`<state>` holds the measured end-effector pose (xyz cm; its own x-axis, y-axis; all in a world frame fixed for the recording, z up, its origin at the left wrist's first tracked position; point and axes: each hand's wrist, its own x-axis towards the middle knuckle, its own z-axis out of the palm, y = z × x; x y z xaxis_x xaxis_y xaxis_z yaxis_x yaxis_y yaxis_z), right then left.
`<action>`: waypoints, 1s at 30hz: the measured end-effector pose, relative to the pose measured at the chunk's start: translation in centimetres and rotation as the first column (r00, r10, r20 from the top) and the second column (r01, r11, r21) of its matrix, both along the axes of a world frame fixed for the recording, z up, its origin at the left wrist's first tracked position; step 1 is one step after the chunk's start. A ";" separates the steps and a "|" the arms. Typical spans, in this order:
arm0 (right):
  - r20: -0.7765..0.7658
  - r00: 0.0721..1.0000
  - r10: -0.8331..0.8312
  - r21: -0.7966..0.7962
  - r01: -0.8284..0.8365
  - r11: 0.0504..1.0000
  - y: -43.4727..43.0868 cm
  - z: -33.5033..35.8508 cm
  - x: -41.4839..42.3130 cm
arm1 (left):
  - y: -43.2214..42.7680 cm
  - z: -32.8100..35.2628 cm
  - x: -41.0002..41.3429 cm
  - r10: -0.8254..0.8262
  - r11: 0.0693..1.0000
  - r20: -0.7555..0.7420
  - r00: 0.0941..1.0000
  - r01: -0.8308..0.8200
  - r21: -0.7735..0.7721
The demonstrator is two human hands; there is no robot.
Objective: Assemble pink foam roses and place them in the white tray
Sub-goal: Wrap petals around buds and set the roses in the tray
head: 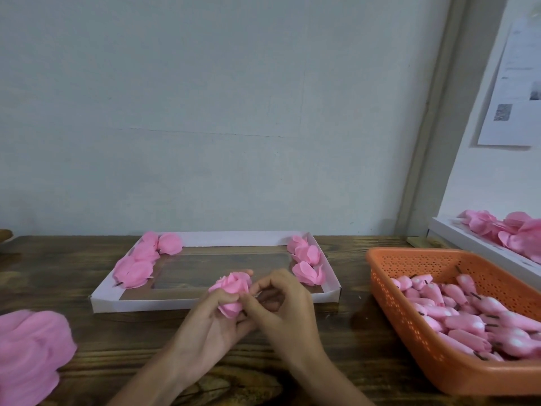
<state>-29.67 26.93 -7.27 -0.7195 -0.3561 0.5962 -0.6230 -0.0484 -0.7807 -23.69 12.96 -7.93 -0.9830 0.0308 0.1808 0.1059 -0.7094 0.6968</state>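
Rose [232, 294] between hands [282, 309], before white tray [131, 304]

left grip [211, 323]: I see it hold a pink rose [232, 291].
right grip [282, 307]: it pinches the rose's side.
white tray [205, 306]: more roses [307, 260] lie inside.

One head-worn wide-angle camera looks forward and down from the near side of the dark brown wooden worktop [345, 341]. It sits close to the shallow white cardboard tray [146, 305], which lies just below mid-frame. It faces the pale grey wall [205, 112] behind the tray, which fills the upper half.
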 end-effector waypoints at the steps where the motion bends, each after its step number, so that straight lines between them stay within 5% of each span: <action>1: -0.014 1.000 0.022 0.005 -0.022 1.000 0.0 0.0 0.0 | -0.1 0.0 -0.1 0.000 1.000 0.001 1.000 0.000 0.015; 11: 0.061 0.994 0.086 0.034 -0.088 0.996 0.1 0.0 -0.9 | -0.5 -0.5 -0.5 0.021 1.000 0.029 0.999 -0.021 0.000; 15: -0.038 0.999 -0.028 0.195 0.035 0.980 0.7 0.1 -1.8 | -0.8 -0.4 -0.4 -0.037 0.996 -0.011 0.999 0.036 -0.082; 19: -0.086 0.990 0.109 0.346 -0.073 0.935 1.1 -0.1 -2.3 | -0.6 -0.7 -0.5 0.049 0.982 0.007 0.999 -0.047 -0.181; 24: 0.082 0.964 0.251 0.310 -0.264 0.913 1.0 -0.2 -2.1 | -0.6 -1.2 -0.5 0.120 0.979 0.055 0.991 -0.109 -0.172; 30: 0.301 0.871 0.388 0.074 -0.426 0.902 0.4 0.1 -1.3 | -0.7 -1.4 -0.6 0.120 0.989 0.097 0.988 -0.111 -0.094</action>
<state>-31.01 27.35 -7.20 -0.6199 -0.7146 0.3242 -0.3327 -0.1348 -0.9334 -24.28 12.26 -9.34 -0.9941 -0.0728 0.0808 0.1087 -0.6319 0.7674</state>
